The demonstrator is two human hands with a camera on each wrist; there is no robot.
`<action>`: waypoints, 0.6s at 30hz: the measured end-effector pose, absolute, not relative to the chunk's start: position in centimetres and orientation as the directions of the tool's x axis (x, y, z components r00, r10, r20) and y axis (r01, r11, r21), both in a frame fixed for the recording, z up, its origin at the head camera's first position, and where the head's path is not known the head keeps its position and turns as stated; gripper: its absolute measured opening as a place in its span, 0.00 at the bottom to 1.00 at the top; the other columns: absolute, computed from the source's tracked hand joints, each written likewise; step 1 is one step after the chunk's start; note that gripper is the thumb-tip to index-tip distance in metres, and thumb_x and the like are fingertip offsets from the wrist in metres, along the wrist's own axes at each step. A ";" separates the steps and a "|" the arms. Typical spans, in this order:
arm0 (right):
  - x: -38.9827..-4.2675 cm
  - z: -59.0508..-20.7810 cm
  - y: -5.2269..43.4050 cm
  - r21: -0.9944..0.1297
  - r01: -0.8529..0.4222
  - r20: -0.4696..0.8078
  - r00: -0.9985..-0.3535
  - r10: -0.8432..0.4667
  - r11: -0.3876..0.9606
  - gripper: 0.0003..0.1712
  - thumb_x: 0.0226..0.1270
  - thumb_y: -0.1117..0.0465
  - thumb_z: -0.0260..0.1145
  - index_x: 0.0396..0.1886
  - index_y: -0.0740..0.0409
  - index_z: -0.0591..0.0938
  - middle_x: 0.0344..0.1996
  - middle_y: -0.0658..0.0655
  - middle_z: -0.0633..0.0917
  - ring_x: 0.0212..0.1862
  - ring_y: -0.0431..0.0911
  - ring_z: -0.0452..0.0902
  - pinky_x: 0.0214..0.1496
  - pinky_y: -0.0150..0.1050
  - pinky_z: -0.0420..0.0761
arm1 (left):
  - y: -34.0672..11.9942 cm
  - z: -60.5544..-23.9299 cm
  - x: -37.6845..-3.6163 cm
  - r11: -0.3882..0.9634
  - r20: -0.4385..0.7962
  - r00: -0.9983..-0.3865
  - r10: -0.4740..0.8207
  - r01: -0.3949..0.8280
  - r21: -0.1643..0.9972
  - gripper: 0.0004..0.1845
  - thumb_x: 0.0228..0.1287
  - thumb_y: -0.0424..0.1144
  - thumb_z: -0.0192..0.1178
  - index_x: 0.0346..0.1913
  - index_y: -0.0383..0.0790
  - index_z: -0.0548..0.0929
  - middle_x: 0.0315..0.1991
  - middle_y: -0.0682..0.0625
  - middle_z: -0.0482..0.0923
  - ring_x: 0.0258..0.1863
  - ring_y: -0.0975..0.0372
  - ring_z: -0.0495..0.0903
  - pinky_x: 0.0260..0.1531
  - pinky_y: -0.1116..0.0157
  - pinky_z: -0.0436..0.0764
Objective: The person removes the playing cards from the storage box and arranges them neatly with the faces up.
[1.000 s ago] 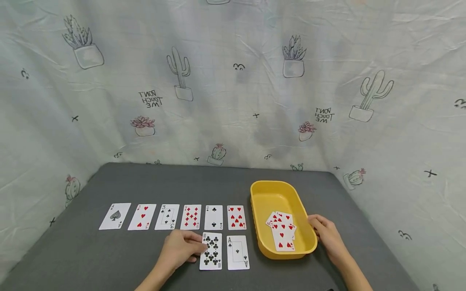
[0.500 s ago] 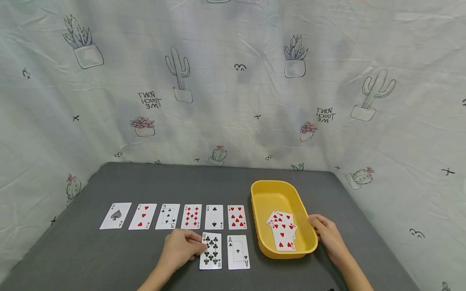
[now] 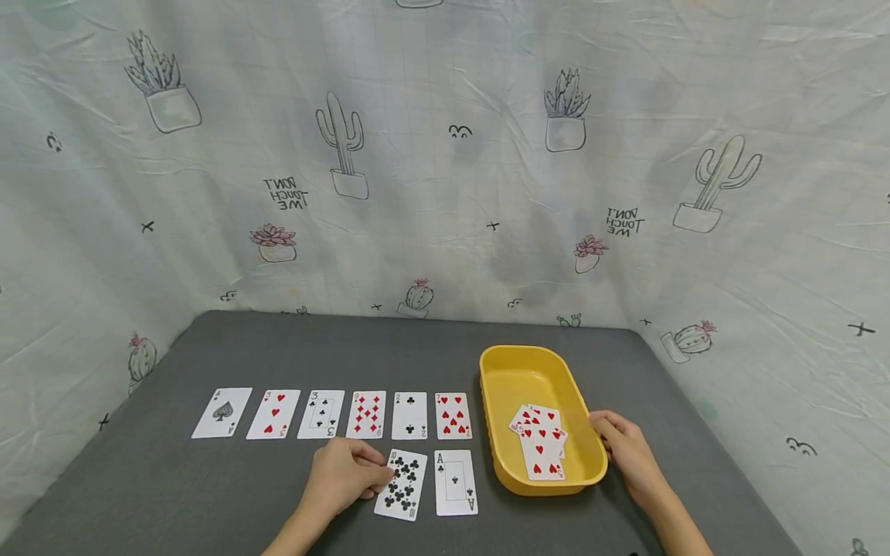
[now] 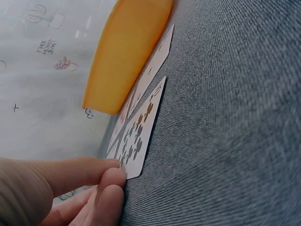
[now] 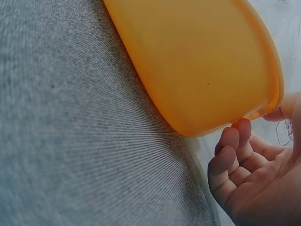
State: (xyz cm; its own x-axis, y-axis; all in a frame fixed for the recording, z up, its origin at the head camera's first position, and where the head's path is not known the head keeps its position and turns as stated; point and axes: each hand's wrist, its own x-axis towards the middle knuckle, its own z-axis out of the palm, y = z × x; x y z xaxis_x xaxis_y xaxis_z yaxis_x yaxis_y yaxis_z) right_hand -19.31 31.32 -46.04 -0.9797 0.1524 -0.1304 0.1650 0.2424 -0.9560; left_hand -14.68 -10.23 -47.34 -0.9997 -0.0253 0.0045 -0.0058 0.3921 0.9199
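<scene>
our left hand (image 3: 342, 479) pinches the near left corner of the ten of clubs (image 3: 402, 484), fingers (image 4: 101, 175) curled onto its edge, so the card sits turned askew on the grey table (image 3: 174, 494), just beside the ace of clubs (image 3: 455, 483). we judge the corner hold is there to slide or lift it. our right hand (image 3: 626, 452) rests against the outer rim of the yellow tray (image 3: 504, 371), thumb on the edge and fingers loosely curled beneath, likely to steady it. red cards (image 3: 538, 440) lie fanned inside the tray. a row of six cards (image 3: 334, 414) lies face up beyond.
</scene>
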 end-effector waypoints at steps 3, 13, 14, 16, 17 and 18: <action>-19.2 -45.9 31.3 -0.956 0.164 -0.128 -0.980 0.155 0.245 0.19 0.75 0.57 0.57 0.51 0.70 0.77 0.34 0.57 0.79 0.29 0.44 0.75 0.27 0.33 0.76 | -10.2 -47.3 -14.6 0.371 -0.014 -1.000 -0.009 -0.016 0.928 0.08 0.45 0.28 0.74 0.26 0.33 0.83 0.16 0.52 0.81 0.14 0.60 0.81 0.17 0.65 0.83; -19.0 -46.0 31.1 -0.954 0.166 -0.127 -0.978 0.164 0.248 0.19 0.75 0.57 0.56 0.51 0.70 0.77 0.35 0.57 0.79 0.31 0.44 0.76 0.29 0.34 0.78 | -9.7 -47.7 -14.2 0.273 -0.055 -0.998 0.024 -0.046 0.961 0.06 0.48 0.23 0.67 0.26 0.29 0.79 0.15 0.46 0.80 0.13 0.57 0.82 0.16 0.62 0.83; -19.0 -46.0 31.1 -0.953 0.169 -0.130 -0.978 0.164 0.250 0.19 0.75 0.57 0.56 0.52 0.70 0.77 0.35 0.57 0.79 0.30 0.44 0.76 0.29 0.34 0.78 | -9.8 -47.7 -14.2 0.284 -0.053 -0.998 0.024 -0.044 0.958 0.05 0.49 0.24 0.66 0.26 0.30 0.79 0.15 0.46 0.80 0.12 0.58 0.81 0.15 0.62 0.83; -19.1 -46.1 31.2 -0.951 0.174 -0.134 -0.977 0.167 0.256 0.19 0.76 0.57 0.56 0.52 0.70 0.77 0.35 0.57 0.79 0.30 0.45 0.76 0.28 0.34 0.77 | -9.9 -47.8 -14.2 0.329 -0.039 -0.999 0.021 -0.030 0.944 0.05 0.50 0.26 0.66 0.26 0.32 0.79 0.14 0.48 0.79 0.10 0.59 0.80 0.13 0.62 0.82; -19.2 -46.2 31.2 -0.950 0.176 -0.136 -0.976 0.168 0.257 0.19 0.76 0.57 0.56 0.52 0.70 0.77 0.35 0.57 0.79 0.31 0.45 0.76 0.28 0.34 0.77 | -10.1 -47.8 -14.2 0.359 -0.029 -0.999 0.016 -0.021 0.933 0.05 0.50 0.27 0.67 0.26 0.33 0.80 0.13 0.49 0.79 0.10 0.60 0.79 0.12 0.63 0.81; -19.2 -46.2 31.2 -0.950 0.178 -0.138 -0.976 0.167 0.258 0.19 0.76 0.56 0.56 0.52 0.70 0.77 0.35 0.57 0.79 0.31 0.45 0.76 0.28 0.34 0.77 | -10.2 -47.8 -14.2 0.392 -0.017 -1.000 0.009 -0.012 0.920 0.05 0.50 0.29 0.68 0.25 0.34 0.81 0.13 0.50 0.79 0.09 0.61 0.78 0.12 0.64 0.80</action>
State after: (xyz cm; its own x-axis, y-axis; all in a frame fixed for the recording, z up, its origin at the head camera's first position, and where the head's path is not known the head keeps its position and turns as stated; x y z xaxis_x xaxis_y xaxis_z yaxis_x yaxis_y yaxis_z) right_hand -19.21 31.17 -46.21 -0.9763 0.1668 -0.1378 0.1781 0.2576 -0.9497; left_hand -14.22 -10.20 -47.81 -0.9998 0.0089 -0.0169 -0.0121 0.3920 0.9199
